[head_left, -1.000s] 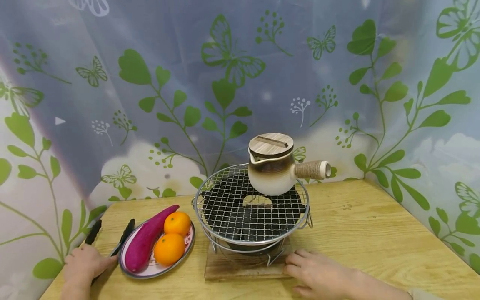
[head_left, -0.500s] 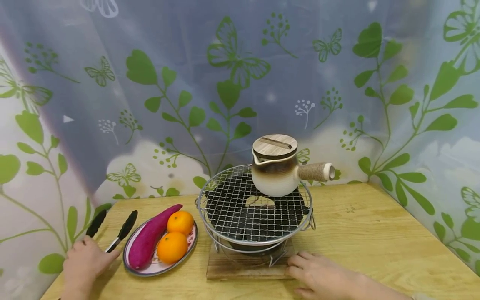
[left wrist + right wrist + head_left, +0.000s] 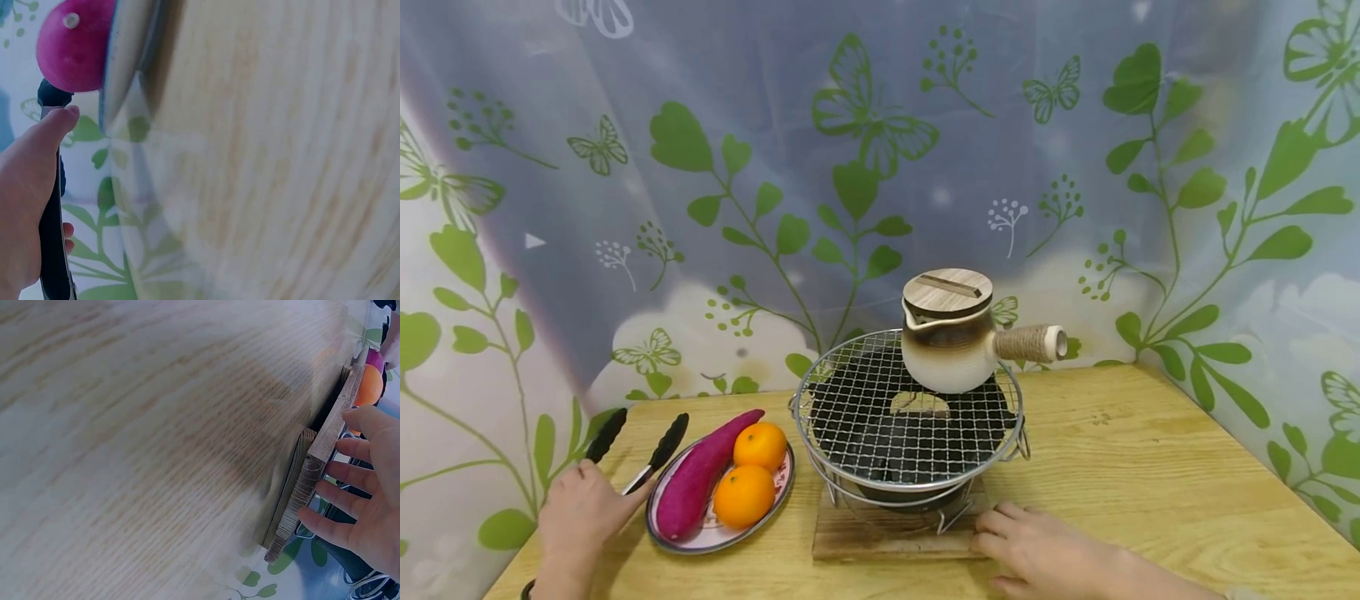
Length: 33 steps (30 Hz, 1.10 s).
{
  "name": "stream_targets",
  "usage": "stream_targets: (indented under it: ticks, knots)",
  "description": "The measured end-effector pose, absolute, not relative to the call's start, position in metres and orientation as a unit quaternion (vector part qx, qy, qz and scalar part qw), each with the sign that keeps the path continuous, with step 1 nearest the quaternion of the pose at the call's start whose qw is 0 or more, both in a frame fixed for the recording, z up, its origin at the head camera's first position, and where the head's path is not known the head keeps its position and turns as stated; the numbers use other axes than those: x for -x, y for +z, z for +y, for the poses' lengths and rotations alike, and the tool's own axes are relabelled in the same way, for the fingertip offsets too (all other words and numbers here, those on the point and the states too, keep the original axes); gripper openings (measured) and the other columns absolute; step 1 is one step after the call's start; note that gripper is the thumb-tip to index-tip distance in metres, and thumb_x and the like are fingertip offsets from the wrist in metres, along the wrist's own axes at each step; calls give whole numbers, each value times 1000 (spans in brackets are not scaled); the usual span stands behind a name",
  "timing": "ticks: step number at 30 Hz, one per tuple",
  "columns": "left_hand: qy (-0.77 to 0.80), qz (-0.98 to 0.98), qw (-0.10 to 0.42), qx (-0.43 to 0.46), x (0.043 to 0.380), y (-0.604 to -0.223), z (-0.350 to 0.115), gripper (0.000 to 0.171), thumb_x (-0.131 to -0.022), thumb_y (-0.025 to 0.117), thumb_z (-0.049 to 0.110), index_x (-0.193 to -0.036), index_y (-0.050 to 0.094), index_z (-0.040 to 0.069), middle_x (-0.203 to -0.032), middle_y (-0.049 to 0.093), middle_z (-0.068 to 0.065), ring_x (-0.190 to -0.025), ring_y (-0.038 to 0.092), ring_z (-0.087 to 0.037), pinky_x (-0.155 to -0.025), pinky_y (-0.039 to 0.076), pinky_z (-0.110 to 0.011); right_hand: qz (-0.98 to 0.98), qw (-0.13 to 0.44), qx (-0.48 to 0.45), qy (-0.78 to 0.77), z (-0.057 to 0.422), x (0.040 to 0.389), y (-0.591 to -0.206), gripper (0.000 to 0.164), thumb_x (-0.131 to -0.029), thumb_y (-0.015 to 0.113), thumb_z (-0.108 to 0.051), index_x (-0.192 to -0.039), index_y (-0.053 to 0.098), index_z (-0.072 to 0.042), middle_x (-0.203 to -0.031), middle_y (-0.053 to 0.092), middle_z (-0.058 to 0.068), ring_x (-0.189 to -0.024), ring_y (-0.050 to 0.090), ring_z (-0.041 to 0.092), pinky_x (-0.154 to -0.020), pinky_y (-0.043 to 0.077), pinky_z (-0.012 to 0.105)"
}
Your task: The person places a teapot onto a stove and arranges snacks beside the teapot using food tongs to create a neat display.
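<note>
My left hand grips a pair of tongs with black tips, at the table's left side. The tips stand apart and point away from me; in the left wrist view the dark handle lies along the palm. Just right of the tongs sits an oval plate bearing a long magenta vegetable and two oranges. My right hand touches the right front corner of a wooden board, its fingers spread and loosely extended in the right wrist view.
On the board stands a round black stove with a wire grill. A brown and cream pot with a wooden lid and rope-wrapped handle sits on the grill's back right. Behind the wooden table hangs a patterned curtain.
My left hand has moved forward and slightly right with the tongs, whose tips now reach farther forward. The view has shifted a little. My right hand stays at the board's corner.
</note>
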<state>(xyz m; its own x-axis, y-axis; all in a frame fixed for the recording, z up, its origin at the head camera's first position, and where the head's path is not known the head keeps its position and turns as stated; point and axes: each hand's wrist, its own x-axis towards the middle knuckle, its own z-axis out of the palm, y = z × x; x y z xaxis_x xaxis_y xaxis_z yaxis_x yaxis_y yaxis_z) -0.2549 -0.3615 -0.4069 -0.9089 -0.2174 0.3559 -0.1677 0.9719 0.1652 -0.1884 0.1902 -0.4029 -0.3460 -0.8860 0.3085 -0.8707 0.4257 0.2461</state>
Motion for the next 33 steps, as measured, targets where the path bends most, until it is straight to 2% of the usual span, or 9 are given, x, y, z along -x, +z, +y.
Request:
stream_targets:
  ticks: [5, 9, 15, 22, 30, 33]
  knots:
    - [-54, -971, 226, -63, 257, -400, -355, 101, -70, 64, 63, -104, 39, -29, -94, 44, -45, -83, 47, -57, -73, 41, -59, -822, 198, -533, -17, 190, 188, -403, 36, -79, 70, -36, -106, 61, -14, -104, 56, -2, -91, 51, 11, -73, 48, 25]
    - [-60, -972, 221, -53, 255, -392, -347, 103, -67, 68, 63, -107, 41, -27, -101, 44, -45, -82, 46, -58, -71, 42, -61, -824, 195, -532, -18, 189, 187, -402, 36, -80, 69, -37, -106, 61, -14, -104, 55, -2, -91, 51, 11, -73, 48, 25]
    - [-69, -972, 223, -26, 253, -382, -332, 99, -63, 75, 54, -109, 41, -26, -95, 42, -44, -81, 45, -59, -67, 42, -63, -831, 183, -524, -12, 190, 187, -403, 35, -81, 68, -37, -108, 61, -15, -105, 55, -3, -93, 51, 12, -75, 48, 27]
    - [-57, -964, 259, 5, 254, -377, -316, 103, -57, 80, 52, -110, 39, -26, -99, 44, -43, -85, 46, -57, -73, 41, -62, -835, 181, -520, -4, 191, 187, -403, 36, -81, 68, -36, -109, 61, -14, -105, 54, -2, -92, 51, 13, -75, 49, 29]
    - [-16, -966, 256, 24, 250, -369, -301, 103, -58, 78, 55, -112, 42, -25, -105, 45, -43, -94, 46, -54, -84, 40, -58, -838, 185, -513, -1, 189, 185, -403, 37, -80, 68, -35, -110, 61, -14, -106, 54, -2, -93, 51, 13, -76, 49, 31]
    - [2, -967, 253, 27, 247, -366, -295, 103, -56, 79, 55, -113, 43, -23, -104, 48, -40, -93, 48, -51, -81, 43, -56, -838, 186, -513, -1, 188, 184, -402, 37, -81, 68, -35, -110, 61, -14, -106, 54, -2, -93, 51, 14, -77, 50, 31]
